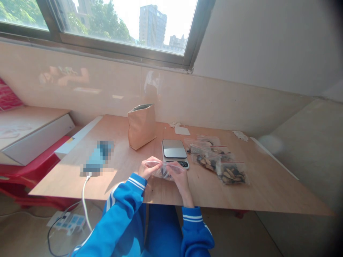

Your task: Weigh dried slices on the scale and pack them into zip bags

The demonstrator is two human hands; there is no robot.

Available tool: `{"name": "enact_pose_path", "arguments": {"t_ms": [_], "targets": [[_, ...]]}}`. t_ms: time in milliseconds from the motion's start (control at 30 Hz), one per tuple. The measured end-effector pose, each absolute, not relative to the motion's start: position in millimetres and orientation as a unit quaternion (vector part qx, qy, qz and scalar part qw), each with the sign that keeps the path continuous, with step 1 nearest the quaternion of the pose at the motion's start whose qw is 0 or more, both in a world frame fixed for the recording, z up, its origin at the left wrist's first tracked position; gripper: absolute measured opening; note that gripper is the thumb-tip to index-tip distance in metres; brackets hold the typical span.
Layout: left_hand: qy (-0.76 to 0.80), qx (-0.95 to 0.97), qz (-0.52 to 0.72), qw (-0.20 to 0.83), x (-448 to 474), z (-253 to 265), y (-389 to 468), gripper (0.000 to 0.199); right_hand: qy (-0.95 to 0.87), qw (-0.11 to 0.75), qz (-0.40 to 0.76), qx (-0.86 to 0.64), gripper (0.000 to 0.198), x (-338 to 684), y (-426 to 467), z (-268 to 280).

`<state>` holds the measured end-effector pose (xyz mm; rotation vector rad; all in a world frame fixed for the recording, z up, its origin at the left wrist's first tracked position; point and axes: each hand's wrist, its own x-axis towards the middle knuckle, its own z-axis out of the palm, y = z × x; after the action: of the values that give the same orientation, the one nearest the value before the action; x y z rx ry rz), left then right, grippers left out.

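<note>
Near the table's front edge, my left hand (pixel 148 167) and my right hand (pixel 178 174) pinch the top edge of a clear zip bag (pixel 162 174) between them. Something dark and light lies inside it, too small to make out. Just beyond the bag sits a white kitchen scale (pixel 174 149) with a shiny square plate. Its display panel is partly covered by my right hand and the bag. To the right of the scale lie several filled zip bags (pixel 233 174) with dried brown and dark slices in them.
A brown paper bag (pixel 142 126) stands upright with its top open behind the scale. A blurred phone (pixel 98 157) with a white cable (pixel 83 194) lies at the left. White paper (pixel 182 131) rests near the wall. A power strip (pixel 70 222) is on the floor.
</note>
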<state>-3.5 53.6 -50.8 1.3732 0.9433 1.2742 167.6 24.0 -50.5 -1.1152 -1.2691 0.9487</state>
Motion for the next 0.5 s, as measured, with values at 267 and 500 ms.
{"name": "enact_pose_path", "arguments": {"t_ms": [267,500], "targets": [[0.396,0.557,0.536,0.496,-1.3,-59.0,54.3,0.03,-0.53,0.589,0.355,-0.495,0.021,161.1,24.1,-54.1],[0.399,0.557,0.536,0.493,-1.0,-64.6,56.0,0.03,-0.519,0.589,0.372,-0.495,0.021,157.2,24.8,-51.2]]}}
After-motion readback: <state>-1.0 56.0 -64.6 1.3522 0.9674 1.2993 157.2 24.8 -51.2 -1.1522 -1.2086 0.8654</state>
